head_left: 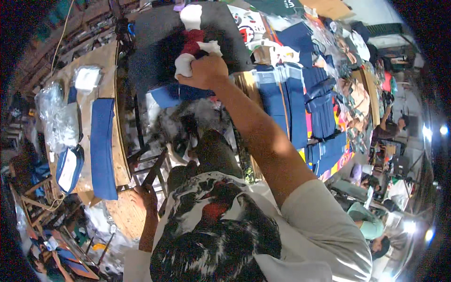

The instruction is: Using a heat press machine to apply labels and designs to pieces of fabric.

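Handle [191,42], bound in white and maroon cloth, lies between 11 and 12 o'clock, over a dark panel [146,40]. Your right hand [206,71] has its grip curled around the white cloth at the near end. Load the handle evenly, and check that the binding does not slip under your palm. Ensure that the navy cloth [165,96] at 7 o'clock from the handle lies flat; a fold there could crease at the panel edge. Your left hand [144,197] is at 8 o'clock, well apart; whether that grip holds anything cannot be told. Outward, avoid disturbing the navy strip [104,145] on the wooden worktop [107,75] at 9 o'clock and the navy stacks [294,103] at 2 o'clock.
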A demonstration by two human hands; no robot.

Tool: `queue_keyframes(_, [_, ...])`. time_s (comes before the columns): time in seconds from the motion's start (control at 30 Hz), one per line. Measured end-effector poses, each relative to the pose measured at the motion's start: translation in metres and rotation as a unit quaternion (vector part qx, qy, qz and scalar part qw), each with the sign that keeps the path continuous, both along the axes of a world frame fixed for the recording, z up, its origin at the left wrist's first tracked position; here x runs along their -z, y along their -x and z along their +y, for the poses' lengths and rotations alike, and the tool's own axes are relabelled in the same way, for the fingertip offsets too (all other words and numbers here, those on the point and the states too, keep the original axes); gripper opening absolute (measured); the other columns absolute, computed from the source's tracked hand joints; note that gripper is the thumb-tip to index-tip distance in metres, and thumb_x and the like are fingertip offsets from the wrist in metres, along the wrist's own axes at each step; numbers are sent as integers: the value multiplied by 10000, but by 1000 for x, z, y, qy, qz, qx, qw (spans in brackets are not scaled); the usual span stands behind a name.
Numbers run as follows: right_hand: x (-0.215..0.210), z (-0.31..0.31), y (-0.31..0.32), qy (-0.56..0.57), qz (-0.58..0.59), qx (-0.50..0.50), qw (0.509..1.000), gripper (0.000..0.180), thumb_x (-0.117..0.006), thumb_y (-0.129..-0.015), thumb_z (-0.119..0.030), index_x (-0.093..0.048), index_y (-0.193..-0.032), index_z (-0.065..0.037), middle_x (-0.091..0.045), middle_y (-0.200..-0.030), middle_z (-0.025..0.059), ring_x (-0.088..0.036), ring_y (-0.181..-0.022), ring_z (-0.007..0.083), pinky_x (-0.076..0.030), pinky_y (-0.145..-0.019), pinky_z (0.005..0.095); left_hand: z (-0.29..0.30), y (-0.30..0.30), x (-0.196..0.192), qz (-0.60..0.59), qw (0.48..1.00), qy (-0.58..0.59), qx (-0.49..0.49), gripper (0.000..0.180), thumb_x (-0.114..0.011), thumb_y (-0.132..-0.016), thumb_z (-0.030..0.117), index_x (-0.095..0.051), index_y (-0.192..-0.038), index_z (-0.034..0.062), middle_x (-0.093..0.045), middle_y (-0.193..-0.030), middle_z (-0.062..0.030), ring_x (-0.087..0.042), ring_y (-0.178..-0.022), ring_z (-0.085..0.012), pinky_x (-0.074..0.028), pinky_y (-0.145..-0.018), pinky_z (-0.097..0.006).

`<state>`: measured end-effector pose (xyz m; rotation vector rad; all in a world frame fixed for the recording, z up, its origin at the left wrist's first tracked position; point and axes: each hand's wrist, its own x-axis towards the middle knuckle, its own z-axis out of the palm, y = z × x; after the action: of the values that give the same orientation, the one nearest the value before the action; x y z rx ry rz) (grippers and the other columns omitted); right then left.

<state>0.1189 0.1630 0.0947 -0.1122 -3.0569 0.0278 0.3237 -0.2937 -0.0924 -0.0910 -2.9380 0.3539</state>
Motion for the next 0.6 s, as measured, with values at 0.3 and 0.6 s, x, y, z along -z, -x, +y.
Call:
queue_keyframes(0.3, [-11, -8, 0, 0, -64, 12, 998, 734, -493, -800, -743, -740, -730, -56, -701, -713, 170, -702, -694, 326, -544, -764, 432, -3, -1, 0, -64, 995, -13, -72, 486, -570, -858, 519, -541, -983, 50, -552, -998, -209, -546, -928, -398, -419, -822, -480])
queue_keyframes(0.6, [-18, -11, 3, -10, -73, 26, 997, 736, -522, -790, -743, -737, -755, -39, -700, -712, 160, -703, -696, 325, -558, -706, 435, 6, 4, -12, -81, 990, -85, -76, 389, -567, -856, 454, -506, -900, 72, -510, -934, -181, -508, -958, -388, -389, -831, -489])
